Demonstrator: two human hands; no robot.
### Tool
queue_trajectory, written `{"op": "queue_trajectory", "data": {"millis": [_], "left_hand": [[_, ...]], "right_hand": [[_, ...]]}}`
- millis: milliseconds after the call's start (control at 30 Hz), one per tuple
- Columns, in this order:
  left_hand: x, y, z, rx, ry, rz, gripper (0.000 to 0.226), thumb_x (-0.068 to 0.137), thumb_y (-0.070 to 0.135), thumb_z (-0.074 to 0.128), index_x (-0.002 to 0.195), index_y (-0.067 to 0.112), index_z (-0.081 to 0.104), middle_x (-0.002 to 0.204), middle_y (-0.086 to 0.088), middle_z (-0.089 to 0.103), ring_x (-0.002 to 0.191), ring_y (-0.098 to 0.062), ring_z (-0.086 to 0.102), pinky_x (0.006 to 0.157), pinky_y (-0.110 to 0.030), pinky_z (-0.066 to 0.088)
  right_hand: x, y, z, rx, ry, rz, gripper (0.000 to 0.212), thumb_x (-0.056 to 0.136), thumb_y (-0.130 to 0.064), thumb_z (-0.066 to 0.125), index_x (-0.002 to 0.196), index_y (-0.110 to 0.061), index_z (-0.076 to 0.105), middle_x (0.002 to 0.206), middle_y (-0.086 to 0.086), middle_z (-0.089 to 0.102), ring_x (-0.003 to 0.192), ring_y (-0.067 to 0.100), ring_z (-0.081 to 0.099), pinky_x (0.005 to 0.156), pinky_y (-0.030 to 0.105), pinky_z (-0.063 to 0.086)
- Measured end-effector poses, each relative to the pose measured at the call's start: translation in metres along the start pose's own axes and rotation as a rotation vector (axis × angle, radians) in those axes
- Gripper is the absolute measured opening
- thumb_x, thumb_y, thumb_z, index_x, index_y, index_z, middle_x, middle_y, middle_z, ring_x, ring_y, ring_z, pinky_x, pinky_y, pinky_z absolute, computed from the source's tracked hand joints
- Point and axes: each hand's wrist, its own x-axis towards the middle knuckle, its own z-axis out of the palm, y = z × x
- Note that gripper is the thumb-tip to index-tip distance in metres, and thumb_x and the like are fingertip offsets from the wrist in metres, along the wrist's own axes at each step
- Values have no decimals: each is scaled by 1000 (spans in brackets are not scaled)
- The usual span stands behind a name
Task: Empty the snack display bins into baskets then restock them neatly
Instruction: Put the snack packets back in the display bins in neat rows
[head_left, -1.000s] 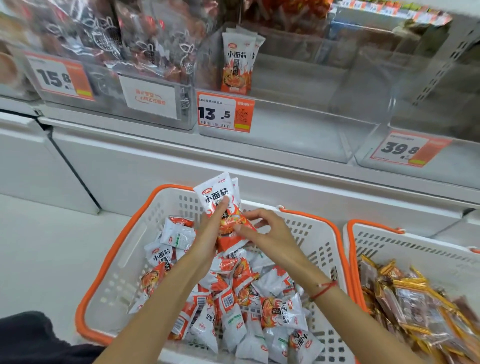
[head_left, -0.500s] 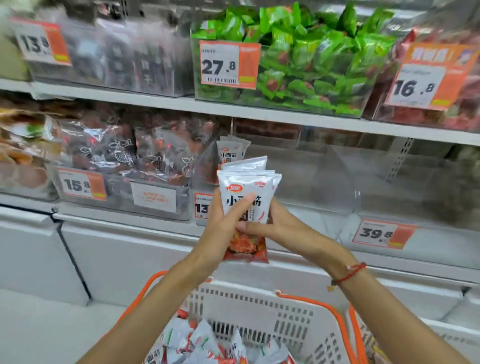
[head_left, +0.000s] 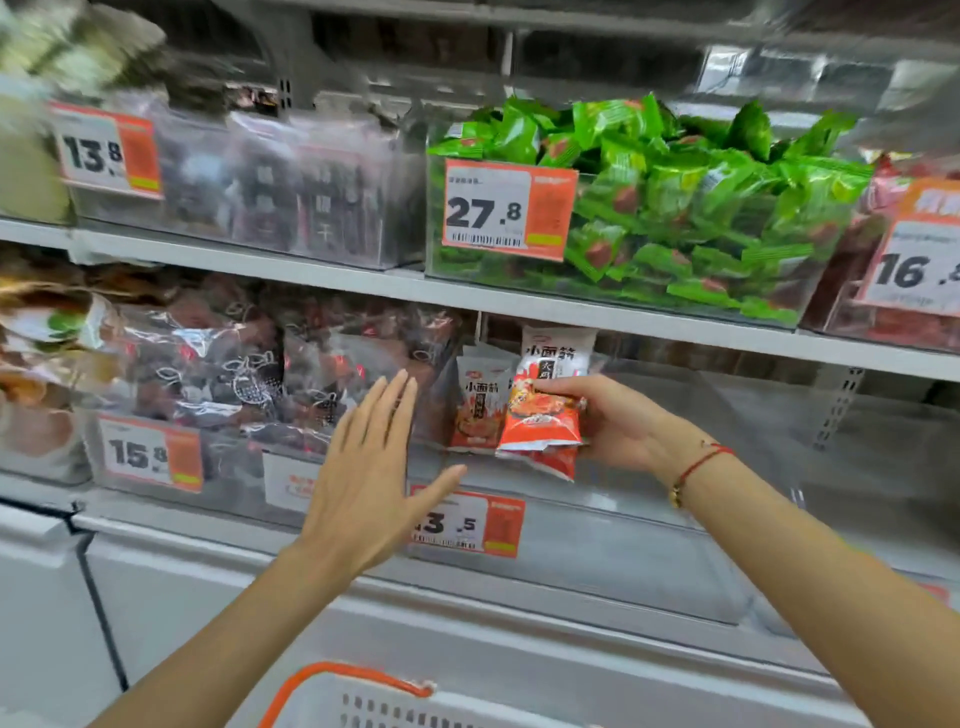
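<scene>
Snack packs (head_left: 543, 415): small stack in right hand (head_left: 618, 423), fingers curled round it, inside clear bin (head_left: 649, 561).
Beside grip: one pack (head_left: 478, 405) upright, just left.
Left hand (head_left: 363, 467): flat, holds nothing.
Progress: restock barely begun; bin mostly bare.
Basket (head_left: 353, 686): below; contents unseen.

Your upper shelf (head_left: 332, 283) carries clear bins side by side: a dark-packet bin (head_left: 270, 208), tag 13.8, and a green-packet bin (head_left: 675, 218), tag 27.8. Your lower shelf (head_left: 519, 587) carries a 15.8 bin (head_left: 208, 395) and a nearly bare 13.5 bin (head_left: 623, 519).
</scene>
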Motion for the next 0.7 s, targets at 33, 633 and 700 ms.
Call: {"op": "queue_trajectory", "data": {"millis": [33,633,700], "left_hand": [[1,-2,4,-7,21,18,96,86,80,19,156,17,0,162,7,-9,148,-7,-13,122,-34,-2],[1,-10,22,19,119,71,91,90,75,21,156,13,10,164,3,6,150,-12,1,119,-35,10],[1,-10,22,15,119,67,91,90,75,22,156,14,10,164,3,6,150,-11,0,120,-36,10]], "right_hand": [[14,0,1,-88,11,-7,19,84,-20,70,101,-13,66,91,6,73,82,19,67,95,36,49],[109,40,30,-266,83,52,22,81,0,73,97,-11,65,97,5,70,84,14,66,67,20,58],[112,44,32,-335,91,16,23,84,-4,71,104,-13,62,108,7,69,94,18,66,76,25,58]]}}
